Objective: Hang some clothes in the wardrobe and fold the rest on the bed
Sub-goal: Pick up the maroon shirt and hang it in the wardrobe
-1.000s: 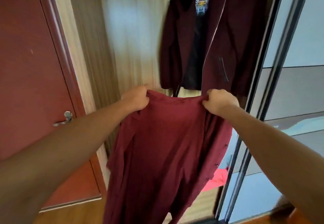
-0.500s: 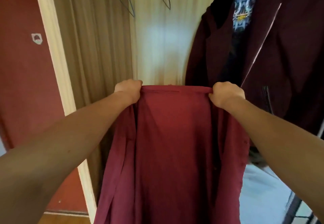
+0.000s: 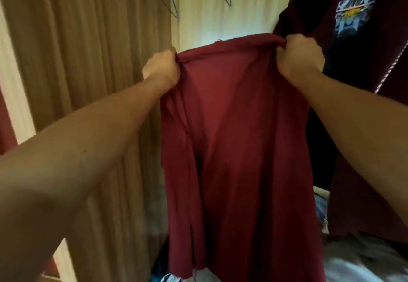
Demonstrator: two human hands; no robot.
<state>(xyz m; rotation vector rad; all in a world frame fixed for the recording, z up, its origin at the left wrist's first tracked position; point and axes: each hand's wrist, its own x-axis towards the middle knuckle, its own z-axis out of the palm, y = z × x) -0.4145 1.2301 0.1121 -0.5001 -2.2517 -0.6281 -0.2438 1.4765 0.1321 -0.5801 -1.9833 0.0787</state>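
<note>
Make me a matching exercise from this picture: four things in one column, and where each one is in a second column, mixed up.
Things:
1. shirt
2. jacket
3. hangers
4. tee

Places:
a. hanging at the right, dark, with a zip
b. held up by its top edge, left hand and right hand each with a grip on it
c. bare, at the top of the wardrobe
d. inside the open dark garment, print showing

Pairs: 1-b, 2-a, 3-c, 4-d

Plain dark red shirt [image 3: 234, 138], maroon jacket [image 3: 364, 171], black tee with perhaps blue-white print [image 3: 355, 6]
</note>
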